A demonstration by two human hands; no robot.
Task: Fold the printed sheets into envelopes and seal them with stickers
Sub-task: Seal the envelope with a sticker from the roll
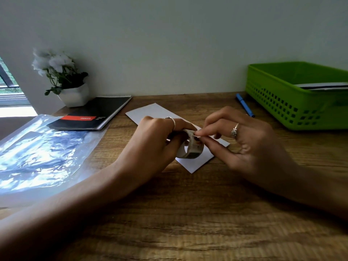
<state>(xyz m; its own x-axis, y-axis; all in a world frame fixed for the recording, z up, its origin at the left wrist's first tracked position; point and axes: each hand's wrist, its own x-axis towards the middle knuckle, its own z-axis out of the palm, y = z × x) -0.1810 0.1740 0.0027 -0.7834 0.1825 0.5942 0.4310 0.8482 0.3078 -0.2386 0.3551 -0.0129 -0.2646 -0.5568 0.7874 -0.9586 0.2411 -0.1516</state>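
A white folded sheet [156, 112] lies slantwise on the wooden desk [188, 213], partly hidden under both hands. My left hand [156, 140] grips a small sticker roll [194, 149] with a printed pattern and holds it just above the sheet. Thumb and forefinger of my right hand [244, 146] pinch the loose end of the roll at its top. Rings show on both hands.
A green plastic basket [282, 102] with papers inside stands at the back right, a blue pen [244, 107] beside it. At the left lie a clear plastic sleeve of printed sheets [37, 155], a black notebook [94, 113] and a white flower pot [75, 95].
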